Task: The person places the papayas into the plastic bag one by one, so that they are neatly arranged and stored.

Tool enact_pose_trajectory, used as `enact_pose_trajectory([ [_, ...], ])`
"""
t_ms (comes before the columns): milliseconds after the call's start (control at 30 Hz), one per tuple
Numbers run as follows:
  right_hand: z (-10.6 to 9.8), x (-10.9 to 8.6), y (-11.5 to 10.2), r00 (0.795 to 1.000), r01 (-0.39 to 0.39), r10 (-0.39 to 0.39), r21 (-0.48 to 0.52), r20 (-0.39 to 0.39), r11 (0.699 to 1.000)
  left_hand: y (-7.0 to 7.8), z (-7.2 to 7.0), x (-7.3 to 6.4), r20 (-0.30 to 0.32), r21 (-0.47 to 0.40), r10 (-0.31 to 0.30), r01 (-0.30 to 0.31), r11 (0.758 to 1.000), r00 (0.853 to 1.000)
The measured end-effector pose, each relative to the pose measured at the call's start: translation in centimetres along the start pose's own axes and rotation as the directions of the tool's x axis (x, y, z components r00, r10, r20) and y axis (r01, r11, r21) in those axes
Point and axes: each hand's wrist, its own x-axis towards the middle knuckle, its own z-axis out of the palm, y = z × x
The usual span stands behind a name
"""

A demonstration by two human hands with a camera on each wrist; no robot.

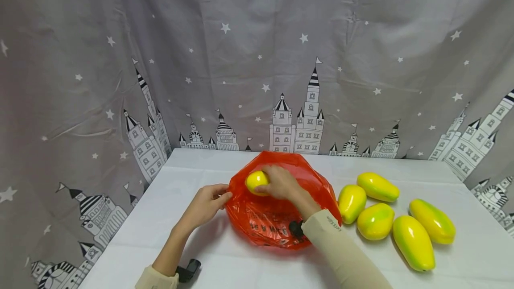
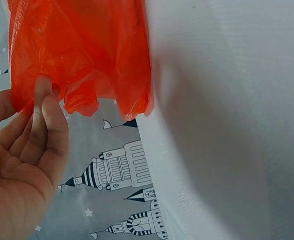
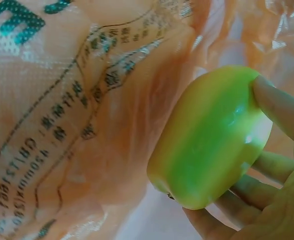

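Note:
A red plastic bag [image 1: 273, 215] lies open on the white table, its mouth spread wide. At its left rim, my left hand [image 1: 209, 204] pinches the plastic; the left wrist view shows the curled fingers [image 2: 51, 125] against the bag's edge. My right hand [image 1: 281, 183] is within the bag's mouth and grips a glossy yellow-green papaya [image 1: 256, 183]. Up close in the right wrist view, the papaya [image 3: 212, 135] sits between thumb and fingers, beside the printed plastic of the bag [image 3: 86, 125]. The bag's lower inside is partly hidden by my right forearm.
Several more papayas [image 1: 375, 221] lie on the table [image 1: 225, 262] right of the bag, the nearest one [image 1: 352, 203] close against its right rim. A grey curtain [image 1: 249, 57] printed with castles and stars hangs behind the table and along its sides.

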Motion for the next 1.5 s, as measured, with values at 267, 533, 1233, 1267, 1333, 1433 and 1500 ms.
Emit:
enact_pose_trajectory([
  [267, 1.1, 0.4, 0.8, 0.998, -0.055, 0.056, 0.030, -0.033, 0.998, 0.1, 0.0, 0.0, 0.007, 0.002, 0.013, -0.013, 1.000, 1.000],
  [533, 1.9, 0.7, 1.2, 0.994, -0.074, 0.078, 0.064, -0.074, 0.995, 0.1, 0.0, -0.1, 0.005, 0.012, 0.014, -0.014, 1.000, 1.000],
  [1233, 2.4, 0.7, 1.1, 0.995, -0.065, 0.068, 0.040, -0.070, 0.997, 0.1, -0.2, -0.1, -0.004, 0.018, -0.016, 0.016, 1.000, 1.000],
  [1267, 2.4, 0.7, 1.1, 0.995, -0.069, 0.072, 0.040, -0.067, 0.997, 0.1, -0.2, -0.1, -0.005, 0.019, -0.017, 0.018, 1.000, 1.000],
  [1333, 2.4, 0.6, 0.9, 0.994, -0.082, 0.085, 0.052, -0.062, 0.995, 0.1, -0.1, -0.1, -0.007, 0.023, -0.019, 0.019, 1.000, 1.000],
  [1433, 2.4, 0.5, 0.9, 0.992, -0.104, 0.108, 0.065, -0.060, 0.992, 0.2, -0.1, -0.1, -0.009, 0.023, -0.020, 0.021, 1.000, 1.000],
  [1500, 2.4, 0.4, 0.9, 0.992, -0.107, 0.111, 0.068, -0.061, 0.992, 0.3, -0.1, -0.1, -0.009, 0.022, -0.019, 0.019, 1.000, 1.000],
])
